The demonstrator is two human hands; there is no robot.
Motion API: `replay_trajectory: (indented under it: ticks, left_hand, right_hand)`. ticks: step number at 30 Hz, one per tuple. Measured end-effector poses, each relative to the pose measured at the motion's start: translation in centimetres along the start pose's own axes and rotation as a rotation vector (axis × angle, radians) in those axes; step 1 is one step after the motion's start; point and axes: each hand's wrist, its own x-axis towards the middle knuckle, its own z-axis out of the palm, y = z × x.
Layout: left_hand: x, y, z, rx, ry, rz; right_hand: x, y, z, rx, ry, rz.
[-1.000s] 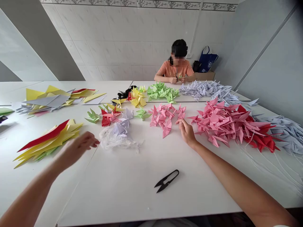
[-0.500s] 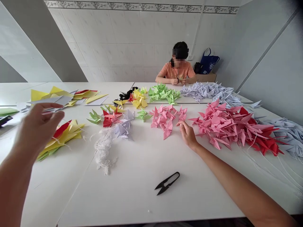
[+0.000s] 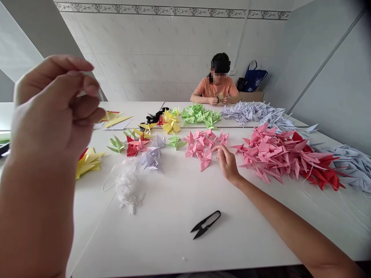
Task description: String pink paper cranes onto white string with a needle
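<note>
My left hand [image 3: 58,104] is raised high at the left, close to the camera, fingers curled and thumb pressed in. A thin white thread [image 3: 101,94] shows at its fingers; a tangled heap of white thread [image 3: 126,185] lies on the table below. My right hand [image 3: 227,162] rests closed beside a small group of pink paper cranes [image 3: 199,143]; anything between its fingertips is too small to make out. Black thread snips [image 3: 205,225] lie in front. Near the heap are lavender cranes [image 3: 151,157], a red crane [image 3: 132,147] and green cranes [image 3: 116,144].
A large pile of pink and red cranes [image 3: 278,150] fills the right, with pale grey-blue cranes [image 3: 255,112] behind. Green cranes [image 3: 199,114], yellow cranes [image 3: 170,121] and black thread [image 3: 156,116] lie farther back. Yellow folded paper [image 3: 90,160] is at left. A person [image 3: 218,87] sits opposite.
My left hand has risen from above the yellow paper and come closer to the camera, its fingers more curled. A loop of white thread has shifted. My right hand has barely moved.
</note>
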Motion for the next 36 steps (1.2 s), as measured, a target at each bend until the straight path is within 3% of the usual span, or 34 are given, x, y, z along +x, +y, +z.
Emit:
replay_trajectory:
  ticks: [2, 4, 6, 9, 10, 11, 12, 14, 17, 20, 23, 26, 30, 36]
  left_hand:
    - [-1.0, 2.7, 0.9, -0.035, -0.042, 0.000]
    - [-1.9, 4.8, 1.7, -0.071, -0.198, 0.004]
    - [-2.6, 6.0, 2.3, -0.142, -0.495, 0.089]
    - [-3.4, 5.8, 3.0, -0.210, -1.167, 0.358]
    - [-3.6, 5.1, 3.2, -0.166, -1.338, 0.428]
    - [-3.8, 4.2, 3.6, -0.067, -1.417, 0.456]
    - [-4.0, 2.9, 4.0, 0.048, -1.310, 0.453]
    - [-4.4, -0.6, 5.0, 0.239, -0.968, 0.464]
    - [-5.3, -6.7, 6.6, 0.439, -0.729, 0.417]
    - [-6.7, -11.5, 7.9, 0.530, -0.636, 0.365]
    - [-8.0, -13.9, 8.5, 0.481, -0.543, 0.374]
    - [-8.8, -14.4, 8.8, 0.444, -0.477, 0.394]
    - [-9.6, -14.7, 9.4, 0.364, -0.499, 0.433]
    - [-10.6, -16.3, 10.2, 0.277, -0.528, 0.502]
  right_hand:
    - [-0.2, -1.8, 0.2, 0.012, -0.076, -0.034]
    - [-0.5, -3.2, 0.3, 0.018, -0.175, -0.073]
    - [-0.9, -4.1, 0.4, 0.018, -0.269, -0.106]
    - [-1.4, -4.6, 0.6, 0.005, -0.398, -0.136]
    - [-1.5, -4.6, 0.6, -0.003, -0.441, -0.144]
    - [-1.7, -4.5, 0.7, -0.014, -0.484, -0.150]
    - [-1.8, -4.4, 0.9, -0.026, -0.527, -0.155]
    - [-2.1, -4.3, 1.4, -0.053, -0.609, -0.162]
    - [-2.6, -5.0, 2.8, -0.096, -0.713, -0.185]
    - [-2.9, -6.7, 5.3, -0.134, -0.802, -0.238]
    - [-3.1, -8.8, 8.8, -0.175, -0.882, -0.303]
    - [-2.9, -10.4, 12.4, -0.231, -0.939, -0.344]
    - [-2.2, -11.3, 16.0, -0.284, -0.970, -0.349]
    - [-1.9, -12.4, 17.6, -0.275, -1.024, -0.312]
